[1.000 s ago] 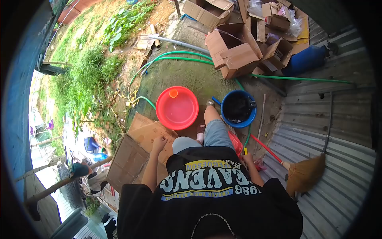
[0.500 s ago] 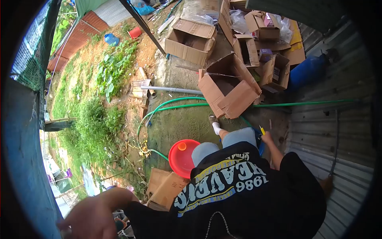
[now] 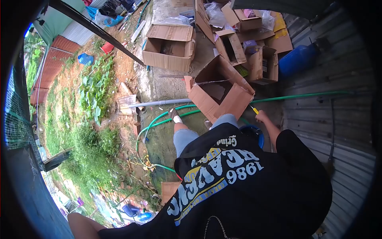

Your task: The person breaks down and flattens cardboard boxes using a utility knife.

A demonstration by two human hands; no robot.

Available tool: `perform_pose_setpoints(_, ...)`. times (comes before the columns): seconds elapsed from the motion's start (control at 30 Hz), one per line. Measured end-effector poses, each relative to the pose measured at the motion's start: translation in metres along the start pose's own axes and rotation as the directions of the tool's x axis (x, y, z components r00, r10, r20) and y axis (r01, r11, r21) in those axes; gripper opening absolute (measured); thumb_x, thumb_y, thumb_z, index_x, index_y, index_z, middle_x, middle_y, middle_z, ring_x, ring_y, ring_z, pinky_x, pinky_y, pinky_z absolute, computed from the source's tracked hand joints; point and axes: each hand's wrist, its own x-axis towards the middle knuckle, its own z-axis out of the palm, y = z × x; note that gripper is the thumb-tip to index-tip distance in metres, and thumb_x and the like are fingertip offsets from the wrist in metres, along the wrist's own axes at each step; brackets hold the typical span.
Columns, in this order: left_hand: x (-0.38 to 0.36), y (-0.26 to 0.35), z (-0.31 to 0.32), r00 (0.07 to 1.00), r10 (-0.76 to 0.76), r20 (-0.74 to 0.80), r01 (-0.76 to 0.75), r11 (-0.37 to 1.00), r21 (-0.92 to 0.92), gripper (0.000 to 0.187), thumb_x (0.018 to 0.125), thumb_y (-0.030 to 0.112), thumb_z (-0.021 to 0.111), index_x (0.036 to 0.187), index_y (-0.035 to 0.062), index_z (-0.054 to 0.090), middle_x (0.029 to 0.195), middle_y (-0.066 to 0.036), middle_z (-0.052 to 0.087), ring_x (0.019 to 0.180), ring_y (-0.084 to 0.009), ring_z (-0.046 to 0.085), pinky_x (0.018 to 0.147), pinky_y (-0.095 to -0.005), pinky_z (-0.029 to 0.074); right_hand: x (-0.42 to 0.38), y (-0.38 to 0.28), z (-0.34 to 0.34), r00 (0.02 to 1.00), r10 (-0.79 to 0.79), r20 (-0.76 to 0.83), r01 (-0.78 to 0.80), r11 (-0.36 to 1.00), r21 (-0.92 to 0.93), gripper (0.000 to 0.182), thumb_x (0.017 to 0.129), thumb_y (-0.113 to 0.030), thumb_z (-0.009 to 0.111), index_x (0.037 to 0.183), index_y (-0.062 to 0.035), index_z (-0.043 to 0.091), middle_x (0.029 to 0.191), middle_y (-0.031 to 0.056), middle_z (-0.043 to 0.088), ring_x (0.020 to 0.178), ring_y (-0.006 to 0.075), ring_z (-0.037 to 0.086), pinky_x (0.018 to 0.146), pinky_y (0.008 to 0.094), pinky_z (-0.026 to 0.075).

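Observation:
My right hand (image 3: pixel 261 116) is closed around a yellow-handled knife (image 3: pixel 255 110), whose thin tip points toward the cardboard boxes. Just past that tip stands a large open carton (image 3: pixel 238 101), its flaps spread. Below the hand, a blue basin (image 3: pixel 260 140) shows partly beside my leg. Of my left side only the bare arm (image 3: pixel 81 226) appears at the bottom left, and the hand is out of frame. My feet are on the damp concrete, one forward near a grey pipe (image 3: pixel 163 102).
A green hose (image 3: pixel 302 96) runs across the ground past the carton. Further off are another open box (image 3: pixel 169 59), several smaller cartons, plastic bags and a blue drum (image 3: pixel 298 59). A corrugated metal wall (image 3: pixel 338 131) is on the right; plants (image 3: pixel 95 89) grow on the left.
I have stepped forward, closer to the large carton, and the knife is now beside it. My left hand has gone out of frame, and the red basin is mostly hidden behind my shirt.

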Motion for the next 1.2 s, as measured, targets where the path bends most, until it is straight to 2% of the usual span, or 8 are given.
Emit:
perform_pose_setpoints(0.53, 0.03, -0.212, -0.084, 0.963, 0.001, 0.27, 0.124, 0.887, -0.444, 0.017, 0.076, 0.032, 0.05, 0.084, 0.0164, 0.05, 0.074, -0.004, 0.046, 0.073, -0.0188, 0.045, 0.07, -0.0399, 0.039, 0.002, -0.355, 0.085, 0.968, -0.244, -0.052, 0.246, 0.902, 0.356, 0.019, 0.069, -0.014, 0.058, 0.083, -0.0017, 0.058, 0.06, 0.0085, 0.06, 0.045, 0.0167, 0.055, 0.042, 0.0289, 0.044)
perform_pose_setpoints(0.67, 0.021, -0.262, -0.055, 0.953, -0.043, 0.301, 0.225, 0.766, -0.602, 0.017, 0.075, 0.032, 0.05, 0.084, 0.0167, 0.05, 0.073, -0.003, 0.045, 0.073, -0.0185, 0.044, 0.069, -0.0401, 0.038, -0.023, -0.377, 0.094, 0.973, -0.221, -0.062, 0.216, 0.793, 0.57, 0.017, 0.07, -0.014, 0.06, 0.082, -0.0022, 0.057, 0.059, 0.0074, 0.059, 0.041, 0.0139, 0.051, 0.039, 0.0274, 0.041)
perform_pose_setpoints(0.7, 0.003, -0.26, 0.012, 0.903, -0.314, 0.295, 0.344, 0.937, -0.055, 0.012, 0.066, 0.01, 0.062, 0.075, 0.0177, 0.061, 0.068, 0.002, 0.051, 0.059, -0.0114, 0.05, 0.047, -0.0224, 0.038, -0.014, -0.369, 0.102, 0.98, -0.193, -0.055, 0.189, 0.797, 0.573, 0.017, 0.07, -0.014, 0.06, 0.082, -0.0022, 0.057, 0.059, 0.0074, 0.059, 0.041, 0.0139, 0.051, 0.039, 0.0274, 0.041)
perform_pose_setpoints(0.73, -0.002, -0.281, 0.032, 0.688, -0.211, 0.695, 0.343, 0.938, -0.055, 0.005, 0.072, 0.017, 0.058, 0.076, 0.0161, 0.056, 0.071, -0.003, 0.05, 0.064, -0.0158, 0.049, 0.051, -0.0278, 0.04, -0.004, -0.363, 0.112, 0.989, -0.142, -0.047, 0.14, 0.769, 0.624, 0.015, 0.07, -0.014, 0.059, 0.08, -0.0021, 0.057, 0.058, 0.0073, 0.058, 0.04, 0.0136, 0.05, 0.038, 0.0272, 0.04)
perform_pose_setpoints(0.9, -0.044, -0.296, 0.111, 0.713, 0.041, 0.7, 0.343, 0.851, -0.399, 0.018, 0.066, 0.012, 0.064, 0.083, 0.0158, 0.063, 0.079, 0.004, 0.059, 0.06, -0.0098, 0.055, 0.045, -0.0178, 0.039, 0.032, -0.33, 0.124, 0.991, 0.075, 0.111, -0.127, 0.795, 0.593, 0.008, 0.068, -0.008, 0.054, 0.075, -0.0031, 0.054, 0.058, 0.0074, 0.057, 0.04, 0.0139, 0.05, 0.036, 0.027, 0.037)
perform_pose_setpoints(0.97, -0.033, -0.29, 0.124, 0.534, -0.324, 0.781, 0.575, 0.817, -0.055, 0.018, 0.067, 0.01, 0.061, 0.084, 0.0143, 0.063, 0.076, 0.002, 0.059, 0.061, -0.01, 0.055, 0.046, -0.0174, 0.038, 0.066, -0.315, 0.125, 0.991, 0.101, 0.093, -0.136, 0.807, 0.575, 0.007, 0.068, -0.008, 0.053, 0.074, -0.0039, 0.053, 0.057, 0.0073, 0.057, 0.04, 0.0141, 0.05, 0.036, 0.0271, 0.038)
perform_pose_setpoints(1.03, -0.048, -0.325, 0.149, 0.721, -0.014, 0.693, 0.574, 0.572, -0.586, 0.016, 0.079, 0.014, 0.053, 0.091, 0.0055, 0.058, 0.084, -0.009, 0.056, 0.072, -0.0231, 0.055, 0.062, -0.0329, 0.045, 0.099, -0.324, 0.097, 0.994, 0.11, 0.009, -0.1, 0.856, 0.508, 0.012, 0.07, -0.012, 0.053, 0.079, -0.0038, 0.055, 0.06, 0.0086, 0.059, 0.045, 0.0159, 0.054, 0.042, 0.0285, 0.041)
perform_pose_setpoints(1.2, -0.101, -0.405, 0.241, 0.633, 0.045, 0.773, 0.667, 0.476, -0.573, 0.027, 0.063, 0.006, 0.059, 0.09, 0.01, 0.061, 0.079, -0.003, 0.057, 0.065, -0.0113, 0.055, 0.051, -0.0221, 0.04, 0.185, -0.36, -0.018, 0.968, 0.065, -0.243, 0.088, 0.817, 0.57, 0.017, 0.07, -0.014, 0.057, 0.085, -0.0047, 0.054, 0.067, 0.0129, 0.059, 0.062, 0.0266, 0.06, 0.059, 0.0356, 0.046)
